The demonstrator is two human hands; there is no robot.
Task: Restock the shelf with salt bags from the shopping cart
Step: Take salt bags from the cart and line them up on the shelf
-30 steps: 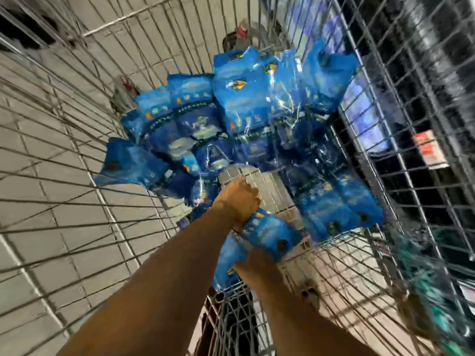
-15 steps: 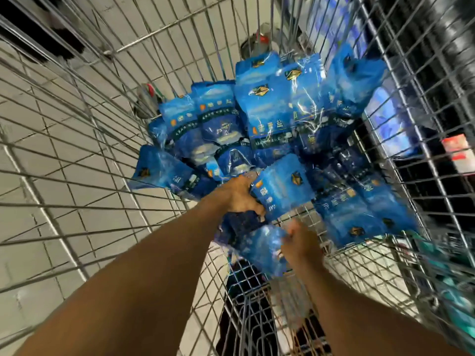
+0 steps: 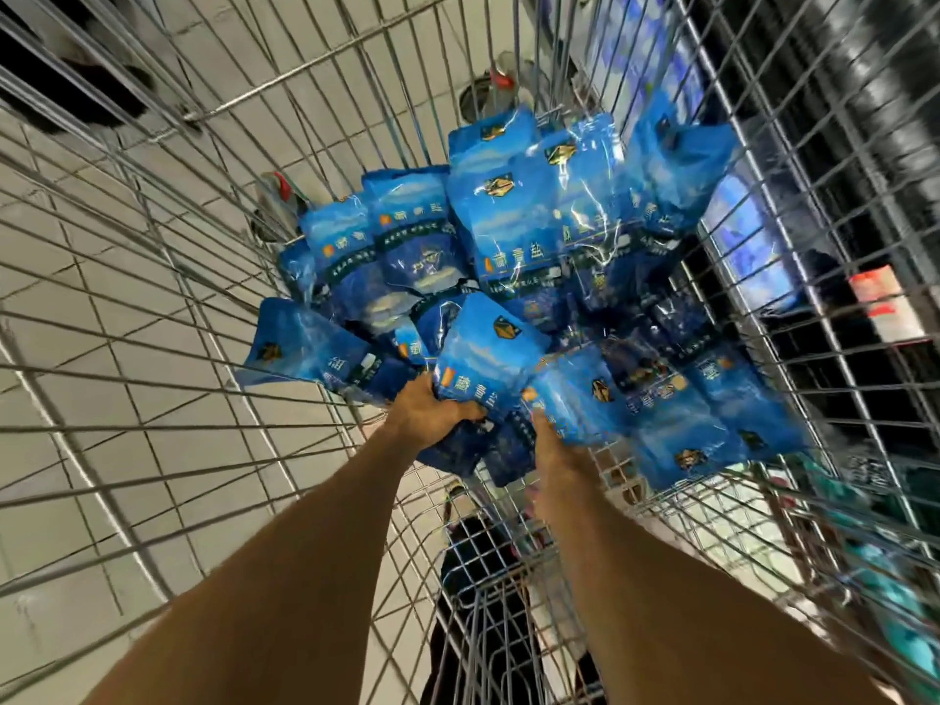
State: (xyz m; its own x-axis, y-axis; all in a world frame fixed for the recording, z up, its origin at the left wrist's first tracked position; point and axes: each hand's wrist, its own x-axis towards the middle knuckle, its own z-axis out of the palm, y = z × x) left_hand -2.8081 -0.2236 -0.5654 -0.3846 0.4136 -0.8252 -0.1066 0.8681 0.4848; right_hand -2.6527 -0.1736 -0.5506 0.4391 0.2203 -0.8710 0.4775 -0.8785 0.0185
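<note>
your left hand [image 3: 432, 414] grips a blue salt bag [image 3: 488, 358]; right hand [image 3: 552, 440] holds another bag [image 3: 575, 404] at its 3 o'clock, both low in the cart [image 3: 152, 348]. tbh barely started imo, big pile [image 3: 534, 236] left at 12 o'clock, shelf not clearly visible.

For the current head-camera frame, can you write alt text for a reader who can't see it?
Two bare arms reach into a wire shopping cart; the left hand grips a blue salt bag and the right hand holds another bag beside it. More blue bags are heaped against the cart's far end, with pale floor tiles showing through the mesh.
</note>
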